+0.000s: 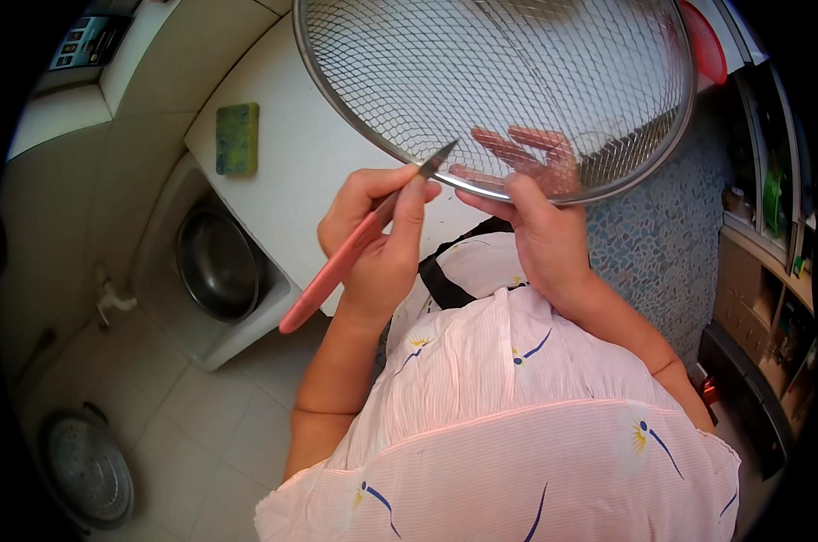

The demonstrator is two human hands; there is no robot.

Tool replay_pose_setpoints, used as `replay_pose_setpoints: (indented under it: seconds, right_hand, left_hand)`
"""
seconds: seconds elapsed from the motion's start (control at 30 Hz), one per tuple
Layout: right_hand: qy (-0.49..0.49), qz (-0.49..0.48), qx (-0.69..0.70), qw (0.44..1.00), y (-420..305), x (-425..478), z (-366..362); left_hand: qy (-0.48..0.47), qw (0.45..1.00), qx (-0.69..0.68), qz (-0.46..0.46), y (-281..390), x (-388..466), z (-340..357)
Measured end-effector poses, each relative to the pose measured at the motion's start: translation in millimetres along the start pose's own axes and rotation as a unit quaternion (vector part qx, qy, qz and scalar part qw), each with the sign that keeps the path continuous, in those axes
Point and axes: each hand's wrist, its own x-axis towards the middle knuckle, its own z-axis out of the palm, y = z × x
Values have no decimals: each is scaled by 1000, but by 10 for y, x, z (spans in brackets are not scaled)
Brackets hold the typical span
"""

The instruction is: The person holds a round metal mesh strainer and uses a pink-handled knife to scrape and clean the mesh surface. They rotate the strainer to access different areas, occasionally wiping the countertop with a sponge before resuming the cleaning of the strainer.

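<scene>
A large round wire-mesh basket (409,74) with a shiny metal rim is tilted up in front of me. My right hand (544,217) grips its near rim, thumb on top, with the other fingers showing through the mesh. In my left hand (382,230) is a small knife with a pink handle (327,281). Its short pointed blade (439,157) lies across the rim and points up over the mesh. The left fingertips are close to the rim; whether they touch it I cannot tell.
A green and yellow sponge (237,139) lies on the white counter (280,183). Left of it, a dark metal bowl (218,264) sits in a sink (161,305). A round metal pot or steamer (87,467) stands on the floor. Shelves (748,291) line the right, and a red mesh basket (704,44) is behind.
</scene>
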Motion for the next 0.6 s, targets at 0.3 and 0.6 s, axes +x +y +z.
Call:
replay_pose_setpoints:
  seconds: [0.3,0.6]
  right_hand:
    - [3,5,3,1000,-25,9,25]
    - [11,18,4,1000,-46,58,48]
  left_hand:
    - [-6,998,35,44,-110,80,-63]
    - [13,999,36,27,-54,115,-64]
